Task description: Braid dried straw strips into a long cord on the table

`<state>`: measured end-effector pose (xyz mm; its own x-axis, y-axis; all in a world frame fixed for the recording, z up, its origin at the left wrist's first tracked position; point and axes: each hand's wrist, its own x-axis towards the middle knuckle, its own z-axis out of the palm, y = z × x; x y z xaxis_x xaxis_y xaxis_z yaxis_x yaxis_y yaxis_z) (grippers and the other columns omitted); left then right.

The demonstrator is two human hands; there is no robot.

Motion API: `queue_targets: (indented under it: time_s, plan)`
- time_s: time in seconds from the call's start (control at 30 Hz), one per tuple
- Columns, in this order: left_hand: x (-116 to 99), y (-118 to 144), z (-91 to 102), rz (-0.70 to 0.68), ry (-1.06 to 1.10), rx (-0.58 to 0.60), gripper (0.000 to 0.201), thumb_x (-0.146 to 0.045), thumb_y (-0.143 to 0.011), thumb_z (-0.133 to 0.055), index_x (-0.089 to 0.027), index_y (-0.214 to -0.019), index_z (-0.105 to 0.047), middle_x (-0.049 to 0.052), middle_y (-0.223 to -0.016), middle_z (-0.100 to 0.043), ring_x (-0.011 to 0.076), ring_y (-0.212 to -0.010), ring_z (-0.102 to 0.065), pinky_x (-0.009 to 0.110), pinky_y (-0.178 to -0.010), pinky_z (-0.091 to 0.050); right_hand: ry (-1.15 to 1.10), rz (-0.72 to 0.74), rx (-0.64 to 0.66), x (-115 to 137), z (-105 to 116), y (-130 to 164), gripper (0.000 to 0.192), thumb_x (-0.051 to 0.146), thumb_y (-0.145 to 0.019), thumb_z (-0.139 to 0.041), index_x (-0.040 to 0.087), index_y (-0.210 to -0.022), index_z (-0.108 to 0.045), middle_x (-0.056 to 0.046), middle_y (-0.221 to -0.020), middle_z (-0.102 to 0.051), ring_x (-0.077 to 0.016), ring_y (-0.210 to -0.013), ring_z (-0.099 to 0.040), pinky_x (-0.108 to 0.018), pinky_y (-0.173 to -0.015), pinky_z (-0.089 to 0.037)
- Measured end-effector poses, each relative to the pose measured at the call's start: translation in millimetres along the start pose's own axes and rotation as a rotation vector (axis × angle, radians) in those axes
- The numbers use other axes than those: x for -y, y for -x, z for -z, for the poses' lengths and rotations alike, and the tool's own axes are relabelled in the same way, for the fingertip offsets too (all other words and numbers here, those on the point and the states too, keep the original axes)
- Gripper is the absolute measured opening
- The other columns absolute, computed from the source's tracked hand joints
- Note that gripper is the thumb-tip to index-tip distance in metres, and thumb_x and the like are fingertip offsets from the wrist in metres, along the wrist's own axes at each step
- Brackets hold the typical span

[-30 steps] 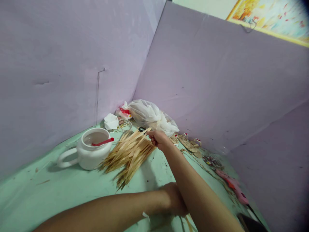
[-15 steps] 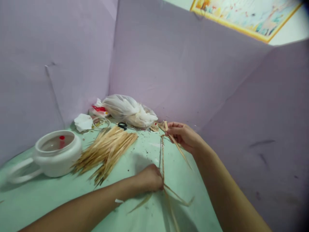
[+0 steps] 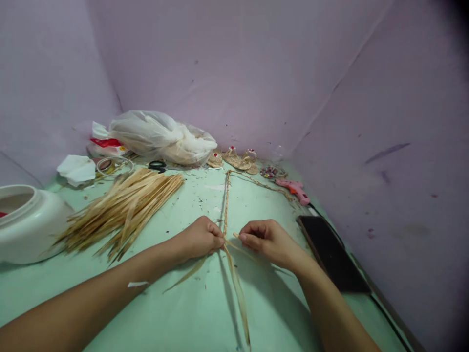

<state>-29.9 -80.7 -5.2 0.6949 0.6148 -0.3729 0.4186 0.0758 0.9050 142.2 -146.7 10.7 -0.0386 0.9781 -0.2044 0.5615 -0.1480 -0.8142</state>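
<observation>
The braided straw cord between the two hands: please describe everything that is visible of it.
The braided straw cord is thin, tan and plaited from dry flat strips. It lies straight on the green table, running away from the hands toward the far wall. The left hand pinches its near end; the right hand holds one loose strip. Unbraided strips trail toward the camera.

Dry matt straw strips [image 3: 122, 210], glossy white ceramic pot [image 3: 27, 225], crinkly clear plastic bag [image 3: 161, 137], smooth matt green tabletop [image 3: 183, 313].

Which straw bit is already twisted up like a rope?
The braided strand running from the hands toward the back wall. The pile of strips on the left lies loose and flat.
</observation>
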Motion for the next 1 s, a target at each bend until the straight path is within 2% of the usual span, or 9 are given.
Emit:
queue_targets:
  time_s: [0.13,0.27,0.37,0.47,0.6,0.77,1.0]
  plan:
    - [2.0,-1.0,0.1,-0.013,-0.018,0.005,0.016,-0.022,-0.058,-0.047,-0.014,-0.044,-0.043,-0.006,-0.036,-0.032,0.004,-0.036,-0.023,0.021,-0.039,-0.016,0.007,-0.002,-0.052,2.6,-12.6,-2.9,0.015,0.027,-0.066,-0.055,0.014,-0.063,-0.06,0.002,-0.05,-0.048,-0.0067,-0.046,-0.035,-0.018,-0.042,-0.026]
    - [5.9,-2.1,0.6,-0.031,-0.02,0.016,0.017,-0.023,-0.058,-0.047,-0.015,-0.044,-0.042,-0.006,-0.036,-0.031,0.0041,-0.036,-0.022,0.021,-0.039,-0.015,-0.218,-0.115,-0.014,-0.9,-27.8,-8.0,0.013,0.025,-0.062,-0.058,0.013,-0.059,-0.055,0.003,-0.046,-0.048,-0.0056,-0.041,-0.037,-0.018,-0.041,-0.029]
    - [6.1,-2.5,1.1,-0.046,-0.035,0.008,0.021,-0.025,-0.059,-0.049,-0.015,-0.043,-0.04,-0.006,-0.035,-0.028,0.004,-0.036,-0.021,0.022,-0.039,-0.013,-0.421,-0.193,0.02,-3.5,-33.6,-11.3,0.019,0.026,-0.057,-0.063,0.015,-0.064,-0.051,0.004,-0.047,-0.052,-0.0072,-0.04,-0.045,-0.02,-0.043,-0.037]
    - [5.8,-2.8,1.5,-0.063,-0.035,0.008,0.023,-0.027,-0.06,-0.05,-0.015,-0.043,-0.04,-0.006,-0.036,-0.028,0.004,-0.037,-0.021,0.022,-0.039,-0.014,-0.447,-0.247,0.037,-2.7,-35.2,-11.5,0.021,0.029,-0.057,-0.063,0.014,-0.068,-0.054,0.003,-0.047,-0.053,-0.0078,-0.04,-0.047,-0.021,-0.044,-0.041]
    - [6.4,-3.6,1.9,-0.083,-0.029,0.044,0.022,-0.026,-0.061,-0.049,-0.014,-0.044,-0.043,-0.005,-0.035,-0.032,0.004,-0.036,-0.023,0.021,-0.039,-0.015,-0.378,-0.257,-0.005,0.7,-35.9,-10.8,0.013,0.025,-0.06,-0.057,0.013,-0.054,-0.055,0.003,-0.04,-0.049,-0.0065,-0.035,-0.042,-0.019,-0.038,-0.035]
    - [2.9,-1.9,1.1,-0.092,-0.03,0.084,0.023,-0.027,-0.062,-0.049,-0.014,-0.044,-0.044,-0.005,-0.035,-0.034,0.0042,-0.035,-0.024,0.02,-0.039,-0.016,-0.343,-0.248,-0.095,3.8,-36.6,-11.6,0.005,0.014,-0.054,-0.053,0.013,-0.049,-0.053,0.005,-0.037,-0.044,-0.0033,-0.034,-0.03,-0.017,-0.035,-0.02]
    - [7.6,-4.4,-0.7,-0.103,-0.094,0.035,0.019,-0.022,-0.061,-0.045,-0.014,-0.043,-0.044,-0.005,-0.035,-0.034,0.0041,-0.036,-0.025,0.02,-0.04,-0.017,-0.338,-0.222,-0.115,-0.3,-36.6,-11.8,0.008,0.018,-0.055,-0.055,0.012,-0.048,-0.055,0.005,-0.038,-0.043,-0.0028,-0.036,-0.025,-0.019,-0.036,-0.016]
